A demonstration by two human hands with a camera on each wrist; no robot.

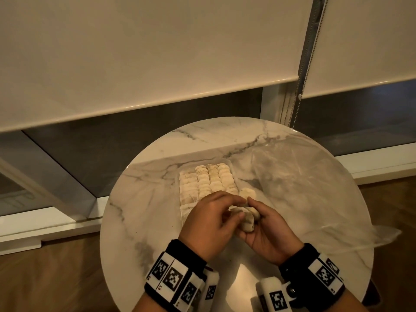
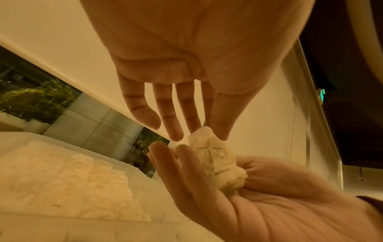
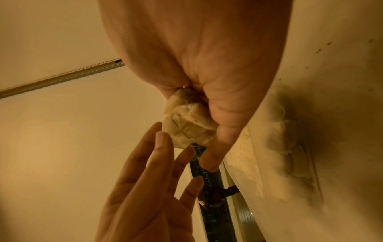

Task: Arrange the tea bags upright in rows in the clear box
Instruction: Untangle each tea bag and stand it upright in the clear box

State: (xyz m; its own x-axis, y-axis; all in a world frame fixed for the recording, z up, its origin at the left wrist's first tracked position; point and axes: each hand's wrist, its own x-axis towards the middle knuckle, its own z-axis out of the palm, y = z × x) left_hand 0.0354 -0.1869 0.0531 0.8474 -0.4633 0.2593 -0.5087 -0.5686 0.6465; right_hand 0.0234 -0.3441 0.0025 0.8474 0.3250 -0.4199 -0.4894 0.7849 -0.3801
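The clear box [image 1: 182,176] sits mid-table, filled with upright rows of pale tea bags [image 1: 208,182]; in the left wrist view the packed tea bags [image 2: 62,172] lie at lower left. Both hands meet just in front of the box's near right corner. My right hand [image 1: 253,218] cradles a small bundle of tea bags [image 1: 246,219] in its palm, thumb curled over it. My left hand [image 1: 238,210] pinches the bundle's top end [image 2: 204,133] between thumb and fingers. The near end of the box is hidden by my left hand.
A few loose tea bags [image 1: 247,192] lie against the box's right side. A crumpled clear plastic bag [image 1: 304,188] covers the right part of the round marble table [image 1: 146,221] and hangs over its edge. Window blinds stand behind.
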